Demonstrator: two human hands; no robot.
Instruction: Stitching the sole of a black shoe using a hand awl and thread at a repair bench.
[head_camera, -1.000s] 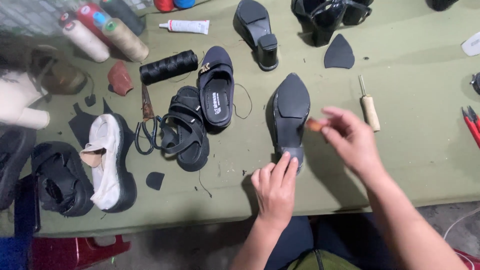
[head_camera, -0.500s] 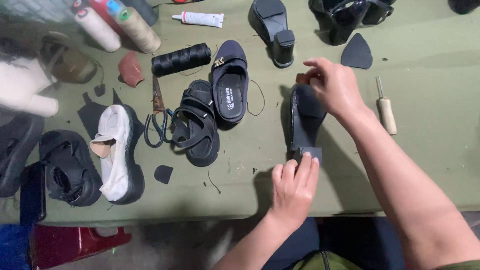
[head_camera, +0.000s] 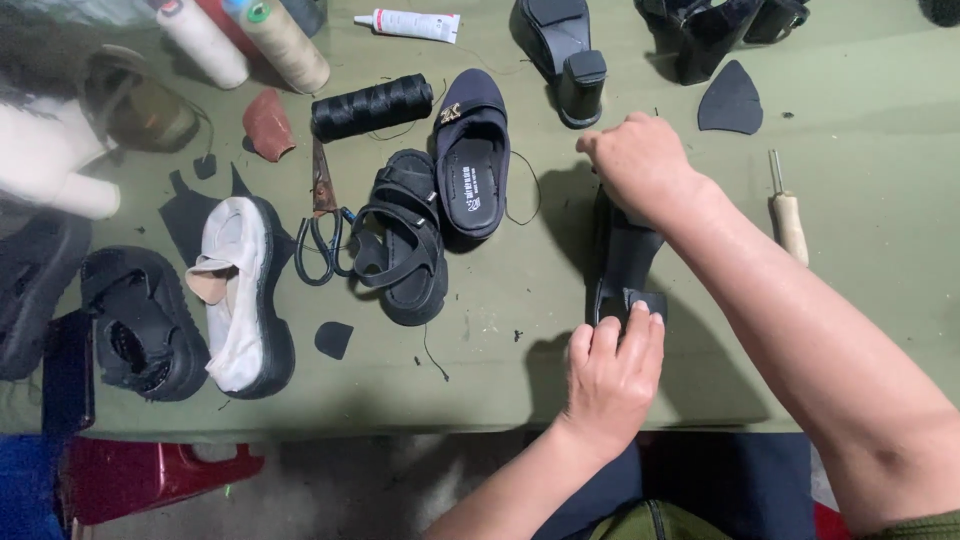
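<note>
The left hand (head_camera: 612, 372) is pressing down at the near edge of the green table (head_camera: 880, 300), its fingers lying close together and curled over the heel end of a black shoe (head_camera: 625, 265), which is lying sole-up in front of the person. Just beyond it, the right hand (head_camera: 640, 165) is closing over the toe end of the same shoe, fingers bent into a loose fist; whether something small is pinched inside them I cannot tell. To the right of that arm a wooden-handled awl (head_camera: 787, 212) is lying apart from the shoe. To the left, a black strappy sandal (head_camera: 405, 240) and a dark slipper (head_camera: 472, 155) are lying side by side, touching, with rusty scissors (head_camera: 322, 215) just beside the sandal and a white shoe (head_camera: 240, 290) farther left. Farther back, a spool of black thread (head_camera: 370, 106), a glue tube (head_camera: 408, 24) and a black high-heeled shoe (head_camera: 560, 50) are sitting near the far edge.
</note>
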